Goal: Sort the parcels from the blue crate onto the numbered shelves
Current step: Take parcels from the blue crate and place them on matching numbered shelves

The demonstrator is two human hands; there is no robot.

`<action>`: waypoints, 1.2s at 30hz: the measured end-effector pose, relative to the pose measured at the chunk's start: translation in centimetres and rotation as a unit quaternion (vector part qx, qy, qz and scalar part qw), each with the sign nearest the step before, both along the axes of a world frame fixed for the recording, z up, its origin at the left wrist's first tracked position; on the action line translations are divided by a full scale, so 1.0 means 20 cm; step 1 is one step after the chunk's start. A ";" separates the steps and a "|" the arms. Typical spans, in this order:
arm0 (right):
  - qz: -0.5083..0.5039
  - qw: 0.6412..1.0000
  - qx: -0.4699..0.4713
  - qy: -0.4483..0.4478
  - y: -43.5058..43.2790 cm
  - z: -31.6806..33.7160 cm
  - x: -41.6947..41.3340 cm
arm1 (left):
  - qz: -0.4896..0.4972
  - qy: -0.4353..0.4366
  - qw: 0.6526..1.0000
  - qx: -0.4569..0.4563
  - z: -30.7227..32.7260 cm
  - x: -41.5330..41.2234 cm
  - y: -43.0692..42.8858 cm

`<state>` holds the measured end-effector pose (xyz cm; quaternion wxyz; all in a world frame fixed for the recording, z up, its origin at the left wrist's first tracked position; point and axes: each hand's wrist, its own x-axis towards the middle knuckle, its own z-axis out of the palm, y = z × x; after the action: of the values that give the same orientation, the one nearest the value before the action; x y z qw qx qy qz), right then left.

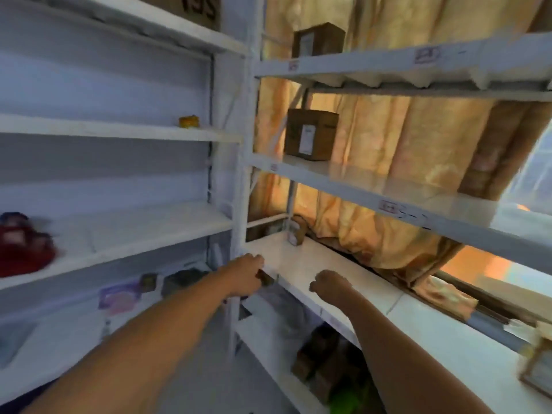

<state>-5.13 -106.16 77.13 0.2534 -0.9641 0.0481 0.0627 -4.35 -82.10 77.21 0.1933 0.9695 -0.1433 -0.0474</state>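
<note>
On the far left a red thing [25,245] sits on a white shelf, and a small yellow thing [188,121] sits 1 shelf higher. The picture is blurry, so I cannot tell what they are. The left arm reaches straight out and a bit down. The left hand [246,273] is at the front corner of the low shelf [298,264] on the right rack. Its fingers curl round a small brown thing [265,277]. I think it is a parcel, held low so it can go onto this shelf or the 1 under it. The right arm reaches out just beside it. The right hand [328,283] is over the same shelf with its fingers curled in a fist, and I can see nothing in it. I think it waits there to help. At the back of that shelf stands a small parcel [295,234]. Above it are a mid box [310,134] and a top box [318,40], 1 on each higher shelf, both pushed to the left end. I think each sits by its number. The labels [388,207] on the shelf edges are too blurry to read. The blue crate is not in view.
</note>
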 end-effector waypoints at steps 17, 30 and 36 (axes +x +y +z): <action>0.404 0.913 -0.038 0.029 3.05 -0.14 -0.07 | 0.364 0.053 0.930 0.016 -0.36 -0.83 2.86; 0.475 0.841 -0.079 0.247 4.24 -1.38 0.07 | 0.465 0.264 0.842 -0.071 -1.51 -0.98 3.73; 0.422 0.834 -0.070 0.348 4.45 -2.21 0.15 | 0.458 0.321 0.819 -0.128 -2.16 -0.88 3.95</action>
<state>-2.15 -17.14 32.90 0.1008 -0.8208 -0.2739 0.4911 -21.91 -3.11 33.96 0.3503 0.8198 0.3825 -0.2429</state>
